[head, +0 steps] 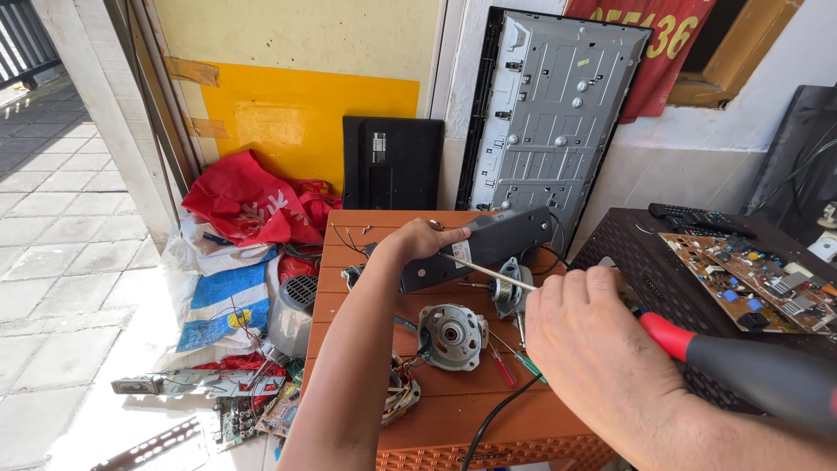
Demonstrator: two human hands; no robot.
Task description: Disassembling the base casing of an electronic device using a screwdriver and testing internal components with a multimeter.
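Observation:
My left hand point(420, 239) grips a long dark grey plastic housing point(488, 244) and holds it tilted above an orange-brown plastic table point(453, 410). My right hand point(593, 349) holds a screwdriver with a red and black handle point(741, 366). Its thin metal shaft point(488, 272) points left and its tip meets the housing near my left hand. Below the housing lies a small round electric motor point(451, 336) with wires. A second metal motor part point(507, 292) sits just behind it.
Small screwdrivers point(514, 362) and a black cable point(493, 419) lie on the table. A dark table at right carries a circuit board point(750, 279) and a remote control point(697, 218). A metal TV back panel point(549, 105) leans on the wall. Bags and scrap boards point(235, 288) cover the floor at left.

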